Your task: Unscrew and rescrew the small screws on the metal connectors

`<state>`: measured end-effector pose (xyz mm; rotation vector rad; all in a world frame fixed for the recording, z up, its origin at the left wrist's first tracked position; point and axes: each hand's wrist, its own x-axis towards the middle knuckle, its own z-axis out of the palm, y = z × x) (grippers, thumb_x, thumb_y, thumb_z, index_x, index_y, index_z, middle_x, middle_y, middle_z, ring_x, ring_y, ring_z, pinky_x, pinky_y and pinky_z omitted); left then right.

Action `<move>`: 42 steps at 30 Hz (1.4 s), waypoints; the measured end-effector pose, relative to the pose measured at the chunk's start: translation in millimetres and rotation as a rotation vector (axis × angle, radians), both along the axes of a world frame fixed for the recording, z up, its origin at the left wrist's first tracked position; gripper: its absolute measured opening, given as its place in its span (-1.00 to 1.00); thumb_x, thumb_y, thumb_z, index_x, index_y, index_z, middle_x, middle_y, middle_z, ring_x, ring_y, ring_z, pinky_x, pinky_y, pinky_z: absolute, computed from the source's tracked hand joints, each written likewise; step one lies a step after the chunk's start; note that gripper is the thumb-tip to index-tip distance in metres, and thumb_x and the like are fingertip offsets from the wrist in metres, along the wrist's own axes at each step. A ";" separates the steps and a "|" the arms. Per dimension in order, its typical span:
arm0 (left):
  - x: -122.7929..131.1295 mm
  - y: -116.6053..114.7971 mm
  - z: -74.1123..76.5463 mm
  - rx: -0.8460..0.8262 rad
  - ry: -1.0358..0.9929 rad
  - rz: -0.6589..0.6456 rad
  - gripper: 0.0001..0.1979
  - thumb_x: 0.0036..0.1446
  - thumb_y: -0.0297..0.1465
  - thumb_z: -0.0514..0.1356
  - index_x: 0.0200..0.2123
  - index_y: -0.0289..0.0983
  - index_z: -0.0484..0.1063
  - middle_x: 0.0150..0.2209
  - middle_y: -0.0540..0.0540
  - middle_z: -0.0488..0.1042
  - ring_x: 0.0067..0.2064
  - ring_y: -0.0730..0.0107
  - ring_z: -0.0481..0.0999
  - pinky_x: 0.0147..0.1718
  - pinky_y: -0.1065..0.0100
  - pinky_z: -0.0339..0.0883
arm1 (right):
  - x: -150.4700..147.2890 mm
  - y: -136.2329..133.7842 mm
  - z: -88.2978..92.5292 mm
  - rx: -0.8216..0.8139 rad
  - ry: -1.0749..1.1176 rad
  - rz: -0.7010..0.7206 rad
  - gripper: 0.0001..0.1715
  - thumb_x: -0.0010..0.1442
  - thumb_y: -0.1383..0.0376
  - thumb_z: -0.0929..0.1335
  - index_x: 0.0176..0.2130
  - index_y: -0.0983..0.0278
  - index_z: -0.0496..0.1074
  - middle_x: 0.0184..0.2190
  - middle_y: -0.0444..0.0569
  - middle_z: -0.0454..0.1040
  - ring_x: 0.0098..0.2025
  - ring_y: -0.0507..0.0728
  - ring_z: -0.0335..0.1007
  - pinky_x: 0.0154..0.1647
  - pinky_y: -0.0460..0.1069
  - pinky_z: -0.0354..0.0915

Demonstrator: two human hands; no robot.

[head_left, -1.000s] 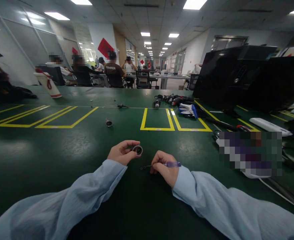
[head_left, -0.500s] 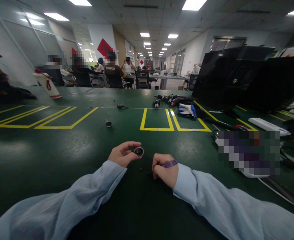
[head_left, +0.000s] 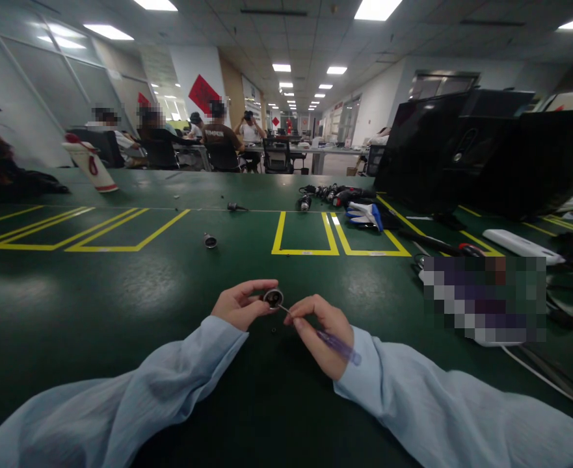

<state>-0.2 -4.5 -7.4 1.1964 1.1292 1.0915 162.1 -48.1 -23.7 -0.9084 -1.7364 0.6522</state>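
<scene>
My left hand (head_left: 240, 305) pinches a small round metal part (head_left: 273, 298) between thumb and fingers, just above the green table (head_left: 120, 292). My right hand (head_left: 321, 331) grips a thin screwdriver with a purple handle (head_left: 339, 346); its metal tip points up-left and touches the round part. A tiny dark screw (head_left: 273, 330) lies on the table below the part. Both arms wear light blue sleeves.
A similar small round part (head_left: 211, 241) lies farther back, another small piece (head_left: 235, 207) behind it. Yellow marked boxes (head_left: 306, 250) cross the table. Gloves and tools (head_left: 359, 211) sit at back right beside black cases (head_left: 462, 156); cables and a white device (head_left: 515, 244) lie right. People sit far behind.
My right hand lifted off the table, turned the screwdriver so its handle points toward me, and brought the tip to the round part. The left hand stayed nearly still.
</scene>
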 end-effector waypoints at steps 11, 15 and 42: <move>4.4 -6.3 -4.4 0.139 -0.027 -0.025 -0.69 -0.33 -0.55 0.21 -0.36 -0.37 0.45 -0.18 -0.17 0.48 -0.28 0.30 0.52 -0.22 0.31 0.38 | -12.3 5.9 -12.0 0.256 -0.134 -0.065 -0.88 0.04 0.44 0.18 -0.40 0.24 0.23 -0.46 -0.05 0.38 -0.38 0.08 0.32 -0.36 -0.03 0.24; 7.4 -6.4 -4.8 0.177 -0.013 0.004 -0.74 -0.32 -0.57 0.19 -0.41 -0.37 0.45 -0.21 -0.16 0.49 -0.27 0.30 0.51 -0.21 0.32 0.38 | -15.8 8.5 -13.7 0.326 -0.132 -0.091 -0.88 0.04 0.42 0.16 -0.42 0.24 0.22 -0.50 -0.05 0.37 -0.43 0.07 0.30 -0.41 -0.04 0.23; 9.1 -12.4 -8.1 0.348 0.122 -0.001 -0.82 -0.21 -0.55 0.10 -0.43 -0.38 0.41 -0.23 -0.19 0.49 -0.18 0.28 0.48 -0.10 0.26 0.33 | -9.8 3.7 -6.9 0.350 -0.279 -0.014 -0.85 0.03 0.48 0.20 -0.37 0.28 0.26 -0.47 -0.03 0.41 -0.42 0.05 0.31 -0.38 -0.06 0.27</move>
